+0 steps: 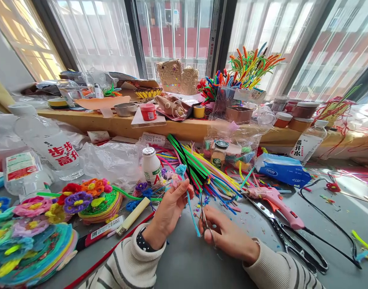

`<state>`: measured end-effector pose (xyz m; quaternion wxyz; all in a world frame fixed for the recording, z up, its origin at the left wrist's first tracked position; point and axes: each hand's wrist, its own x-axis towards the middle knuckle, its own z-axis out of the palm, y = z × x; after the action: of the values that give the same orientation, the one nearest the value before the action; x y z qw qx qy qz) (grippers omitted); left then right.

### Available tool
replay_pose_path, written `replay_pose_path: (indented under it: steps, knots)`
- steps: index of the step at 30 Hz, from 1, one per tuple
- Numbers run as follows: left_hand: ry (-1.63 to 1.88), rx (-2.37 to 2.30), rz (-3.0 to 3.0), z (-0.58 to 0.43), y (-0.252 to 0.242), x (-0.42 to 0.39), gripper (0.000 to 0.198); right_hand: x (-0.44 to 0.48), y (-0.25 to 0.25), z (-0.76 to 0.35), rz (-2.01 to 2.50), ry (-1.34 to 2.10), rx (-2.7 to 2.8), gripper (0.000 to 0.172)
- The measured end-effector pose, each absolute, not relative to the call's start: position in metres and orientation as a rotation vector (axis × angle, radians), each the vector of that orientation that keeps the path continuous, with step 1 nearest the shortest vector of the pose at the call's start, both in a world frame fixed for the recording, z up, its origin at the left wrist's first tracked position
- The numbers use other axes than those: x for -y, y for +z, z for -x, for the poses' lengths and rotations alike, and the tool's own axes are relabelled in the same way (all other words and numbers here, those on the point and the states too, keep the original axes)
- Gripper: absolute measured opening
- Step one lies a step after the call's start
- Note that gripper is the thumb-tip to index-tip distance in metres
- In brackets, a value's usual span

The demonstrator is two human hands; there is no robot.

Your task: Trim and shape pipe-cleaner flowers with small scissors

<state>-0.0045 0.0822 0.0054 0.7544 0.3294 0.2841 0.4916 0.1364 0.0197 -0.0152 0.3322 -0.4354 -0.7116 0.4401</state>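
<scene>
My left hand (172, 210) is closed, thumb against fingers, on a light blue pipe cleaner (191, 210). A fluffy blue curl (180, 170) shows above the fingertips, and the long tail hangs down below the hand. In my right hand (227, 233) is a small pair of scissors (203, 214), with fingers at the handle loops and the blades pointing up and away. The blades are close beside the hanging blue tail; whether they touch it I cannot tell. Just beyond both hands lies a bundle of green pipe cleaners (193, 162).
A pink glue gun (278, 206) and large black-handled scissors (287, 237) lie at the right. At the left are colourful flower-covered discs (36, 251) and a water bottle (47, 144). A white bottle (151, 165) stands beyond my left hand. A cluttered wooden ledge (184, 129) runs along the back.
</scene>
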Motion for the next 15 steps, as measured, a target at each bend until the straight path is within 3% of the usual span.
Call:
replay_pose_path:
  steps: [8,15]
  knots:
    - [1.017,-0.576,-0.722,0.0044,0.0030,-0.0807,0.012,-0.0161,-0.0103,-0.1330,1.140,1.135,1.974,0.053]
    - [1.013,-0.564,-0.724,0.0023,0.0030,-0.0803,0.011,-0.0171,-0.0154,-0.1302,1.140,1.210,1.886,0.043]
